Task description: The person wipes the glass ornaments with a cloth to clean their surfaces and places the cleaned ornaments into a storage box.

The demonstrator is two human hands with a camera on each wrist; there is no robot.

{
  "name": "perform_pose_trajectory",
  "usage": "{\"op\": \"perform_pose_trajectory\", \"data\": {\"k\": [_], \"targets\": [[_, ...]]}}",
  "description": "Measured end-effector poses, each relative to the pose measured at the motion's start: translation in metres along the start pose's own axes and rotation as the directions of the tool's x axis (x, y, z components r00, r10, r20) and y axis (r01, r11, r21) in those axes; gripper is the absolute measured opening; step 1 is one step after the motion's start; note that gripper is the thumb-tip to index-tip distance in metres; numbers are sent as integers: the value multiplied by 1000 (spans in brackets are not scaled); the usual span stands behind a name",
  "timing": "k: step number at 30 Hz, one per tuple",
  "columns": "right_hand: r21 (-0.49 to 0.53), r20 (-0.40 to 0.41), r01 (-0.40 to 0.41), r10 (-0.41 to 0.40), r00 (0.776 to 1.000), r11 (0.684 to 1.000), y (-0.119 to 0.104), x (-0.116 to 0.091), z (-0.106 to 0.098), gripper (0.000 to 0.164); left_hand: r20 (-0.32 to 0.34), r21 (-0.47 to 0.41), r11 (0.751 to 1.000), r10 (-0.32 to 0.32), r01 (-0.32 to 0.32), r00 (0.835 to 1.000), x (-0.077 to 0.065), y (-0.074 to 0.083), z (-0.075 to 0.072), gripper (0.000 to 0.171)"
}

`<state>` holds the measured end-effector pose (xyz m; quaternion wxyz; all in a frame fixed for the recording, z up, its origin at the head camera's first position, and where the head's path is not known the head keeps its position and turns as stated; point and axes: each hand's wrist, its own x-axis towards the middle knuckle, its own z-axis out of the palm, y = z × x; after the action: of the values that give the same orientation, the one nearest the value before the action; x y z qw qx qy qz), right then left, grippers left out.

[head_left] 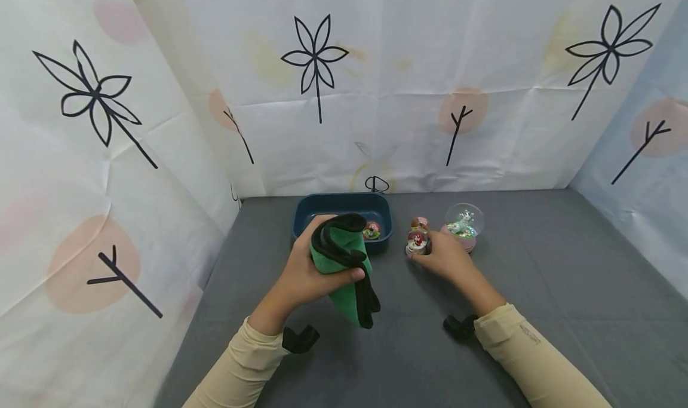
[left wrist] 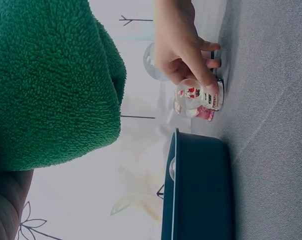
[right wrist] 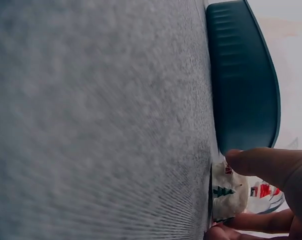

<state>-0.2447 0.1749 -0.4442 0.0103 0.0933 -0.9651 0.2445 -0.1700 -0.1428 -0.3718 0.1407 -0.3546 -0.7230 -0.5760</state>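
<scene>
A folded green cloth with a black edge [head_left: 338, 252] is gripped in my left hand [head_left: 309, 270], raised in front of the blue tub [head_left: 344, 202]. My right hand [head_left: 451, 255] pinches a small snow globe [head_left: 417, 242] by its white base, right of the tub. In the right wrist view, thumb and fingers lie on either side of that base, which bears a green tree [right wrist: 223, 192]. Close behind it stands another small globe with a pink top [head_left: 420, 221]. A larger snow globe with a pink base [head_left: 464, 226] is just beyond my right hand.
Inside the tub, at its right end, sits a small colourful globe [head_left: 371, 230]. A grey cloth [head_left: 408, 360] covers the table. White sheets with drawn flowers [head_left: 376, 97] hang at the back and both sides.
</scene>
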Motion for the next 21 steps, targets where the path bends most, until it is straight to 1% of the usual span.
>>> {"op": "perform_pose_trajectory", "data": {"k": [3,7,9,11,15,18,21], "targets": [[13,4,4,-4,1000,1000,1,3,0,48,6,-10,1000,2,-2,1000,0,1,0,78],[20,12,15,-15,1000,1000,3,7,-1,57,12,-13,1000,7,-7,1000,1,1,0,78],[22,23,18,-18,1000,1000,3,8,0,57,13,-16,1000,8,-7,1000,1,2,0,78],[20,25,20,-20,999,1000,4,8,-1,54,16,-23,1000,5,-4,1000,1,2,0,78],[9,21,29,-29,999,1000,3,7,-1,42,17,-26,1000,7,-6,1000,1,2,0,78],[13,15,48,-48,999,999,2,4,-1,41,16,-22,1000,9,-8,1000,0,1,-1,78],[43,-1,63,-63,998,997,1,0,-4,37,13,-24,1000,10,-9,1000,0,1,-1,79]]}}
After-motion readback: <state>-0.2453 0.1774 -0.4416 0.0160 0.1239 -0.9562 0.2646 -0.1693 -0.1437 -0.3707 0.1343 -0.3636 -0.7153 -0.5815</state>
